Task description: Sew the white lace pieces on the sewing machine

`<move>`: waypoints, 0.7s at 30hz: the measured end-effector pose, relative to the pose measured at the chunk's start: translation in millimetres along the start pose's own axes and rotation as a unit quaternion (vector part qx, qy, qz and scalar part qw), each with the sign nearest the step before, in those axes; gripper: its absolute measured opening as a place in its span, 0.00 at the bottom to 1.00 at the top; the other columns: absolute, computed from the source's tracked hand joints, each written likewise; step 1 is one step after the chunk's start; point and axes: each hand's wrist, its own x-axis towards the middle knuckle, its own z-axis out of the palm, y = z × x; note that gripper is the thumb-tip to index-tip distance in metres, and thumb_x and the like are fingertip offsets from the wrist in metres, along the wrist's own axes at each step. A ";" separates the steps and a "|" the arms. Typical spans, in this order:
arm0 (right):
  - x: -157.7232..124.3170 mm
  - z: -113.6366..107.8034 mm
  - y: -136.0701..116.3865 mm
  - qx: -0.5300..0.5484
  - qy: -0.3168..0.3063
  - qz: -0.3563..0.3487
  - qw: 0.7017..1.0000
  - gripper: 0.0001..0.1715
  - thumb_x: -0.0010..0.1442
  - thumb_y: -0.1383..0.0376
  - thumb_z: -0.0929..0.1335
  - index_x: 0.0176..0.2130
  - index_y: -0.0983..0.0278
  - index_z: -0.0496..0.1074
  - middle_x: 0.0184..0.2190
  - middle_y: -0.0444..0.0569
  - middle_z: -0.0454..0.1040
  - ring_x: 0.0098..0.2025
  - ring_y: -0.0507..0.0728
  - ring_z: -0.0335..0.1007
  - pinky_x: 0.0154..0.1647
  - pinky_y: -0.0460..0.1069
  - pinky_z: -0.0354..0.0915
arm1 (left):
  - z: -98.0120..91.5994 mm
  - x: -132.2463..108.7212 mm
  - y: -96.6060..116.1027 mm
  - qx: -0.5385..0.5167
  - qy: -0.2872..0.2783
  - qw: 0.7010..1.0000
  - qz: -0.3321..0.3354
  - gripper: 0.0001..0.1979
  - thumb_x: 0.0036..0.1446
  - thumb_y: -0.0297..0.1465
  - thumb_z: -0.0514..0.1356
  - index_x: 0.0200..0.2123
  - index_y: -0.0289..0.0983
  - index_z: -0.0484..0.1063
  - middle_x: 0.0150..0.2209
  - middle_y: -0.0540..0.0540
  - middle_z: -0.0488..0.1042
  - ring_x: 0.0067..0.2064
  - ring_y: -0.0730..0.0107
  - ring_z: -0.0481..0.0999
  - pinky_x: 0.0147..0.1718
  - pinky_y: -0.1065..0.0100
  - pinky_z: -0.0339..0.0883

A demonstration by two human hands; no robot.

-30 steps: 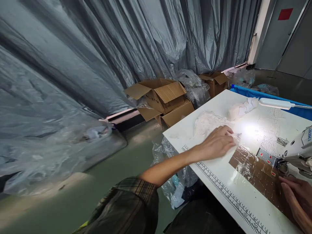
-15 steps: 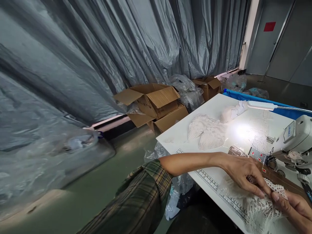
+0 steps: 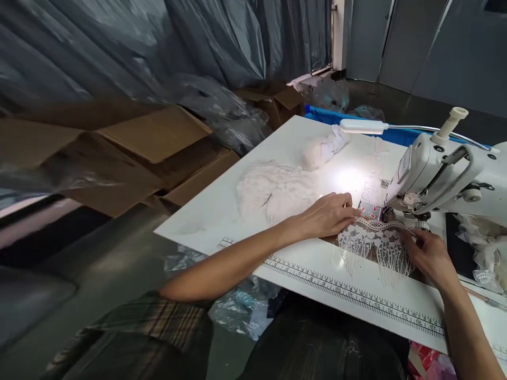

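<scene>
White lace trim (image 3: 376,245) lies flat on the tabletop (image 3: 222,211) at 7 o'clock of the sewing machine (image 3: 443,174), the left hand (image 3: 328,215) pressing flat fingers on its 10 o'clock edge, the right hand (image 3: 430,254) pinching its 3 o'clock edge.

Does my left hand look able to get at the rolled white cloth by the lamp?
Probably yes: the left hand rests on the table, with only bare, lit tabletop between it and the rolled cloth.
</scene>
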 end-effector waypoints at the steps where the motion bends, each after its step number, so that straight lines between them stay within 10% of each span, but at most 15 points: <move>1: 0.2 -1.2 -0.7 -0.004 0.000 0.002 1.000 0.23 0.58 0.47 0.63 0.26 0.60 0.73 0.09 0.39 0.54 0.12 0.51 0.50 0.13 0.46 0.43 | 4.7 -0.3 0.4 0.021 0.019 1.000 0.011 0.15 0.68 0.31 0.50 0.52 0.39 0.73 0.40 0.42 0.76 0.37 0.67 0.72 0.34 0.64 0.68; 8: -0.7 -12.5 -3.4 0.004 -0.055 0.030 0.998 0.20 0.51 0.48 0.69 0.25 0.61 0.69 0.14 0.40 0.60 0.18 0.52 0.57 0.18 0.47 0.52 | 16.7 0.5 16.3 -0.024 -0.028 0.992 0.119 0.11 0.68 0.35 0.55 0.45 0.39 0.76 0.48 0.43 0.77 0.47 0.63 0.75 0.47 0.57 0.66; 17: -0.2 14.5 -55.1 0.353 -0.214 0.097 0.906 0.35 0.49 0.44 0.72 0.48 0.64 0.71 0.35 0.50 0.78 0.33 0.55 0.76 0.34 0.52 0.74 | -8.0 -4.6 25.5 -0.317 -0.073 0.935 -0.139 0.45 0.55 0.58 0.59 0.64 0.32 0.60 0.43 0.39 0.77 0.34 0.68 0.77 0.30 0.69 0.68; 21: 3.5 14.6 -42.2 0.203 -0.172 0.019 0.964 0.28 0.58 0.47 0.67 0.50 0.63 0.73 0.38 0.53 0.80 0.38 0.58 0.78 0.39 0.54 0.75 | -5.5 -6.7 26.0 -0.265 -0.045 0.942 -0.202 0.33 0.59 0.46 0.60 0.61 0.31 0.64 0.47 0.35 0.77 0.44 0.59 0.78 0.37 0.65 0.70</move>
